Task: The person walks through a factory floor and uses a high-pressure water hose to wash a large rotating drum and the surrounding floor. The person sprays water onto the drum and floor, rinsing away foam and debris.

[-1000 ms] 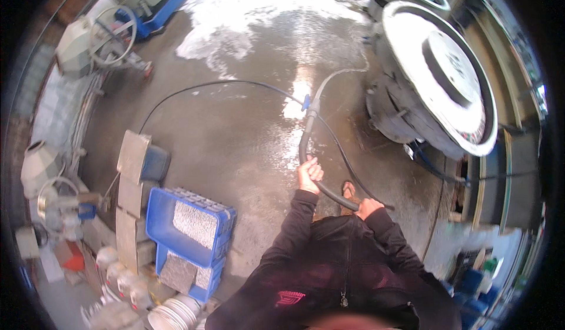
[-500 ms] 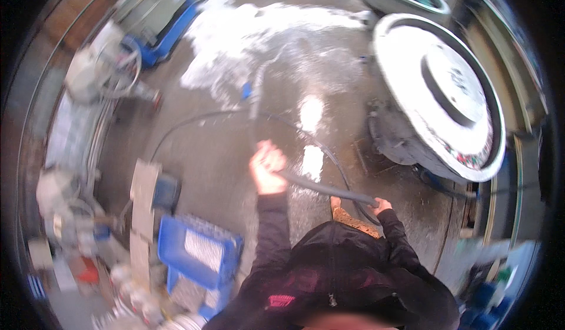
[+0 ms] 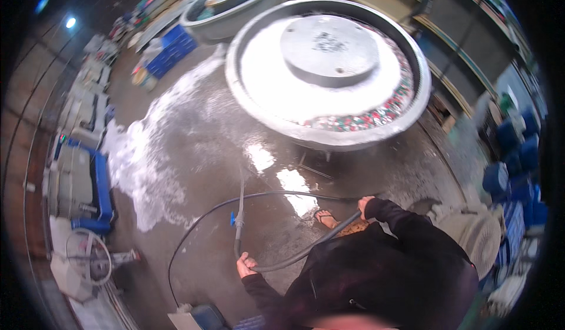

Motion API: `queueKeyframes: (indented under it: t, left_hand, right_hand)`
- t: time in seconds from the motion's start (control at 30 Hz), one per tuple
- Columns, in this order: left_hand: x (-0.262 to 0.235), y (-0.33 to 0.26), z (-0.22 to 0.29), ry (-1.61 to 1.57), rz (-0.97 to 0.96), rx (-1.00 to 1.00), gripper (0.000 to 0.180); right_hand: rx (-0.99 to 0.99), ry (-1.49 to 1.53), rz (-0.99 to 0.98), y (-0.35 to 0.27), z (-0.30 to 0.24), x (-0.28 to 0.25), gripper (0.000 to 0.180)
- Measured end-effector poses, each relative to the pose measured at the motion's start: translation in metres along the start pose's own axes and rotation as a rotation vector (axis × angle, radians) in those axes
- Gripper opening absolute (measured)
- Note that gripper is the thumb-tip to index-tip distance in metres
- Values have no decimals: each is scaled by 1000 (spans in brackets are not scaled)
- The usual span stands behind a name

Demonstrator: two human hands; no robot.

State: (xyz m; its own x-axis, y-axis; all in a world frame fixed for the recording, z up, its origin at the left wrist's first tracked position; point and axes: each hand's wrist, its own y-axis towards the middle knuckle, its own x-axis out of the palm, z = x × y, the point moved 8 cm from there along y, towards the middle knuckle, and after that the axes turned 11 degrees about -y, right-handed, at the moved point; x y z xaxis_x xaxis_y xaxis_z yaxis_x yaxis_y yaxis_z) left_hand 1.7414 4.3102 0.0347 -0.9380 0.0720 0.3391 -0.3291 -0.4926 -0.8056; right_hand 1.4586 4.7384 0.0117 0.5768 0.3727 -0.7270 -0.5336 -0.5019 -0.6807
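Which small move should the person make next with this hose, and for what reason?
Probably the left hand should swing the hose slightly leftward. Its grey front section points at wet floor, while white foam lies to the left of that line. The right hand also grips the hose, so it seems steady enough.

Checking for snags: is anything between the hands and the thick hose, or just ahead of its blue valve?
Nothing visible separates the left hand or the right hand from the thick hose. Ahead of the blue valve, a thin dark line crosses in view, apparently along the floor; any contact is unclear.
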Motion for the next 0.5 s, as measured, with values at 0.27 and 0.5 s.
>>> queueKeyframes:
  t: [0.27,0.5]
  left_hand:
    - [51,-31,-14,13,-111,139,10]
    - [54,-71,11,16,-77,173,23]
  right_hand:
    - [90,29,-60,7,22,105,36]
    - [-6,125,-88,27,12,84,44]
